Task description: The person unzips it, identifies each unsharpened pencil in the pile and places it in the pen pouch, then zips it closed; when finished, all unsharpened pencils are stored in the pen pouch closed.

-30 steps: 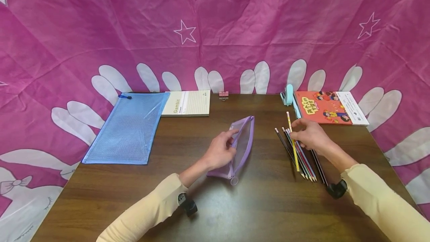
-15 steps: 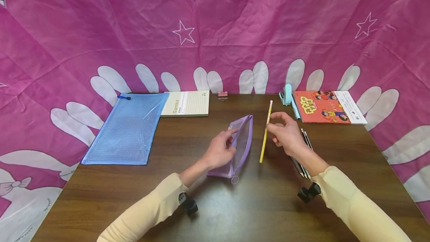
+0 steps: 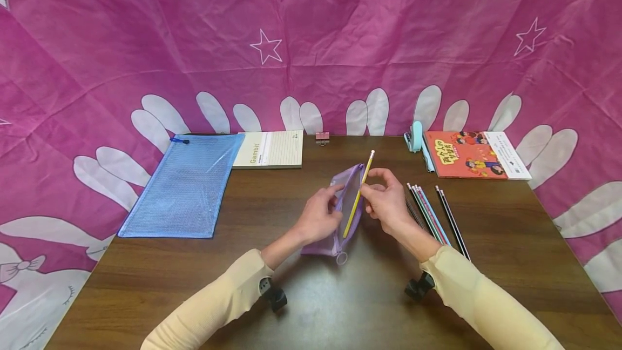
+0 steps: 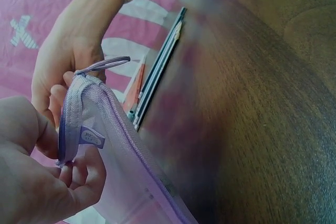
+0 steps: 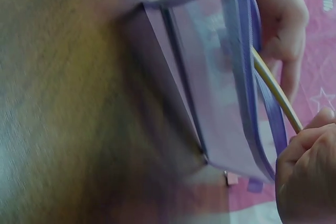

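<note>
A purple mesh zip pencil pouch [image 5: 210,77] stands on the table in the middle of the head view, its zipper mouth spread and its ring pull toward me. My left hand [image 3: 318,216] pinches the pouch's left edge between thumb and fingers. My right hand [image 3: 386,199] pinches a yellow pencil [image 3: 358,193] near its upper half, eraser end up. In the right wrist view the pencil's lower end passes into the pouch mouth. Several other pencils [image 3: 430,212] lie to the right, partly behind my right wrist, with dark ones [image 3: 453,220] a little apart.
A blue mesh zip folder [image 3: 180,188] and a Gambit notebook [image 3: 269,150] lie at the back left. A pink binder clip [image 3: 322,138] stands at the back edge. At the back right are a light-blue stapler [image 3: 415,136] and an orange book [image 3: 471,155].
My right hand has lifted the yellow pencil from the pencils at the right and carried it left into the pouch mouth. My left hand keeps its hold on the pouch.
</note>
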The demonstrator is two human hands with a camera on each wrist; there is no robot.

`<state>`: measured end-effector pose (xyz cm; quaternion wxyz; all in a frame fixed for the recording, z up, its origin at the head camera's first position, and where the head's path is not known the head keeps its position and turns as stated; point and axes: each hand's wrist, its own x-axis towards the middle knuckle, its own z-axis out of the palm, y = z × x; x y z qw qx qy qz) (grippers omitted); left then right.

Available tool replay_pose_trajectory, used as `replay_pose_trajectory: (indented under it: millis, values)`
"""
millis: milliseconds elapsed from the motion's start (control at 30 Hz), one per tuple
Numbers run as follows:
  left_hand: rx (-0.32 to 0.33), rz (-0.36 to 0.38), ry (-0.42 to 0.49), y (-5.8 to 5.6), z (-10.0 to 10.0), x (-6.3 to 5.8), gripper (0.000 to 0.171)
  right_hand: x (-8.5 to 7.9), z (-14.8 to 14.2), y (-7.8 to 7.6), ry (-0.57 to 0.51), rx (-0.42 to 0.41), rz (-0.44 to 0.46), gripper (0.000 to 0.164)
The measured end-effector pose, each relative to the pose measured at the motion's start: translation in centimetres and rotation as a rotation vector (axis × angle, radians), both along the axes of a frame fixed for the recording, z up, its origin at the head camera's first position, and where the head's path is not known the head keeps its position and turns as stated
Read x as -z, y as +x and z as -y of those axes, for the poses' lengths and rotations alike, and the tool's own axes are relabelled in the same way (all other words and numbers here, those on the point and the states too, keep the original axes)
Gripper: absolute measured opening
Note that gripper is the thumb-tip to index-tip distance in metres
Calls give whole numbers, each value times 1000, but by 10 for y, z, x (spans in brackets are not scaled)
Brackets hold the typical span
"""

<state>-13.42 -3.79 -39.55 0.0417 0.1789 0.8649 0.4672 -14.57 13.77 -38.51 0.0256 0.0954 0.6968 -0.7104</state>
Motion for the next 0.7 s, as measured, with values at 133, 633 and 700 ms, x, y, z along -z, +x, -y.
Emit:
replay_pose_trajectory:
  millis: [133, 633, 700]
  values:
    - [-11, 2, 6, 0, 0, -1, 69, 3, 7, 3, 13, -16, 14, 40]
    - [-36, -15, 27, -1, -2, -1, 66, 3, 14, 8, 181, -116, 16, 35]
    - [-36, -22, 26, -1, -2, -2, 65, 3, 14, 8, 226, -126, 21, 35]
